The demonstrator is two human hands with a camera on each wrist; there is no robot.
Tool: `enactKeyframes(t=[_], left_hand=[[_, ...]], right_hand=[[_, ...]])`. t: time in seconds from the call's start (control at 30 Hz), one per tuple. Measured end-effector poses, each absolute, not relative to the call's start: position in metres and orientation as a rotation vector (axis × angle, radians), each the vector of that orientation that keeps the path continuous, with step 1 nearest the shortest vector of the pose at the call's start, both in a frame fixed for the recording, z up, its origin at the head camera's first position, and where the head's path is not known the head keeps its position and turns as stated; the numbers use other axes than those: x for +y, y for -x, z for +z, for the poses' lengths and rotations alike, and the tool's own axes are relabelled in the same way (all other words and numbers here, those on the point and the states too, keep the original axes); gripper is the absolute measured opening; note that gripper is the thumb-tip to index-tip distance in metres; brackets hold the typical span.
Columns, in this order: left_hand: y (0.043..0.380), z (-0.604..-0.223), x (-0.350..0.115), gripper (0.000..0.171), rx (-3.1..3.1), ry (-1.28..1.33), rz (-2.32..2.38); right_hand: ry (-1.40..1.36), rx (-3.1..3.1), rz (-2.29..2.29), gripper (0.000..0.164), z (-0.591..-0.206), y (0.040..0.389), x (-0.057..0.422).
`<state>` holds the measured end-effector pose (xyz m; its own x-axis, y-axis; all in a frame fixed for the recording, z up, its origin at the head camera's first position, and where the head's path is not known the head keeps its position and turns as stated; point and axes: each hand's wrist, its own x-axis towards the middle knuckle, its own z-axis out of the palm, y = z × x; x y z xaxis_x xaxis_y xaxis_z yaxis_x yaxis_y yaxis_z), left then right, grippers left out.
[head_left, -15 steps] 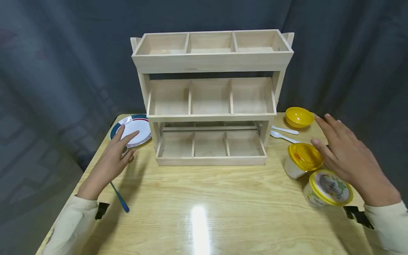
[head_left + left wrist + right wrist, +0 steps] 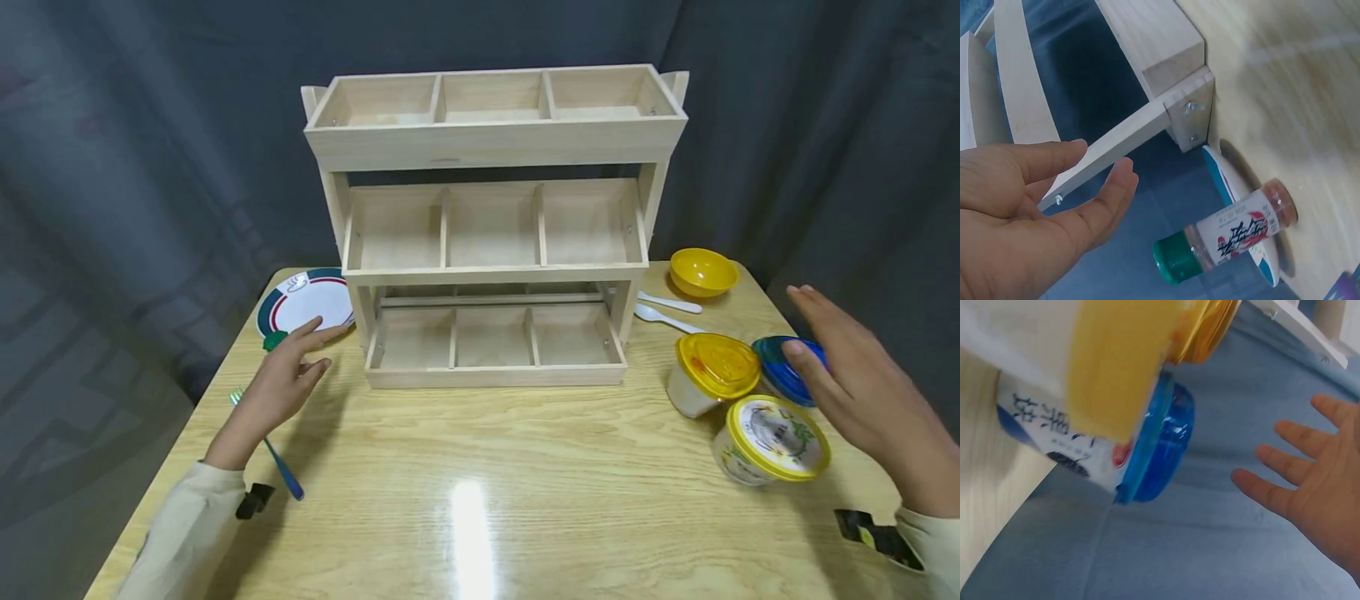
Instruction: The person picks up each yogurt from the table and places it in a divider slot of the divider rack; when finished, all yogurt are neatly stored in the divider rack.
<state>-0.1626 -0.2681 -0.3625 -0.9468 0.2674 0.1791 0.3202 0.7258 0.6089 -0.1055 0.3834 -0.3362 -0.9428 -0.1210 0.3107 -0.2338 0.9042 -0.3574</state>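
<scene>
Surveying remotely, I record the right hand (image 2: 866,383) with fingers extended, near but apart from the blue-lidded tub (image 2: 1155,447); the left hand (image 2: 283,379), thumb and fingers parted, near the green-capped bottle (image 2: 1230,231). Beyond, I note the plate (image 2: 311,298) left of the wooden shelf (image 2: 487,148), the yellow bowl (image 2: 702,286) to its right.

The rack (image 2: 495,379) is brightly lit; the curtain (image 2: 487,33) behind it is dim. In front of it, white glare (image 2: 471,542) streaks the table (image 2: 585,492) between soft shadows. The right wrist view smears the nearest tub (image 2: 1113,369), right of the rack.
</scene>
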Motion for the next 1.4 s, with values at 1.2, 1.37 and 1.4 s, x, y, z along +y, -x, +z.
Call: enactKeyframes(t=[1.2, 1.37, 1.4], left_hand=[[0.174, -0.403, -0.245, 0.027, -2.849, 0.465, -1.340], [0.177, -0.406, -0.242, 0.025, -2.841, 0.449, -1.402], [0.177, -0.406, -0.242, 0.025, -2.843, 0.437, -1.417]], right_hand=[[0.122, -2.627, 1.095, 0.062, -0.405, 0.076, 0.445], [0.125, -2.580, 1.191, 0.063, -0.414, 0.078, 0.447], [0.130, -2.579, 1.205, 0.062, -0.416, 0.078, 0.448]])
